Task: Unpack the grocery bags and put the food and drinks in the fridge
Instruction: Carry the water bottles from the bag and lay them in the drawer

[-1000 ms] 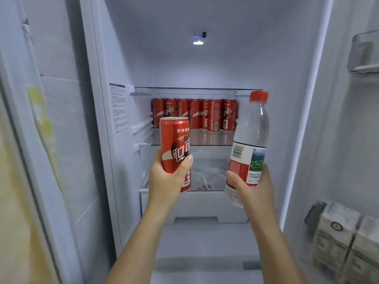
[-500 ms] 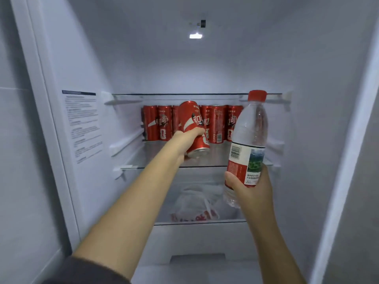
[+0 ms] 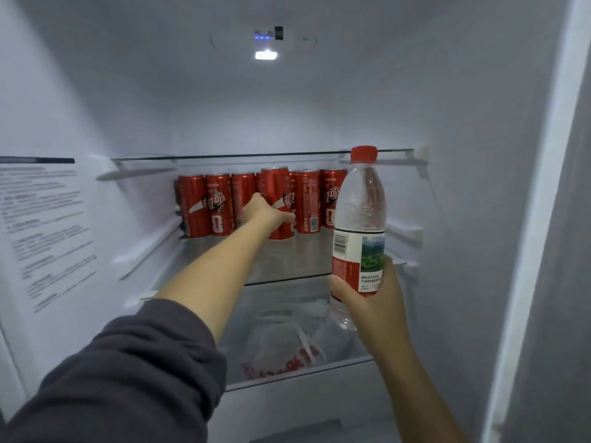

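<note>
My left hand (image 3: 267, 211) reaches deep into the open fridge and grips a red cola can (image 3: 277, 193), which stands upright on the glass shelf (image 3: 287, 260) just in front of a row of several red cans (image 3: 217, 204) along the back wall. My right hand (image 3: 379, 302) holds a clear water bottle (image 3: 359, 219) with a red cap and a red and white label, upright, in front of the shelf's right end.
A thin glass shelf (image 3: 256, 156) runs just above the cans. Below the can shelf, a white plastic bag with red print (image 3: 287, 350) lies on the lower shelf. A printed sticker (image 3: 41, 231) covers the left inner wall. The fridge's right wall edge (image 3: 537, 251) stands close.
My left hand has carried the cola can from in front of the fridge onto the shelf and back against the can row, turning it upright. The camera has moved closer. The bottle stays roughly where it was.
</note>
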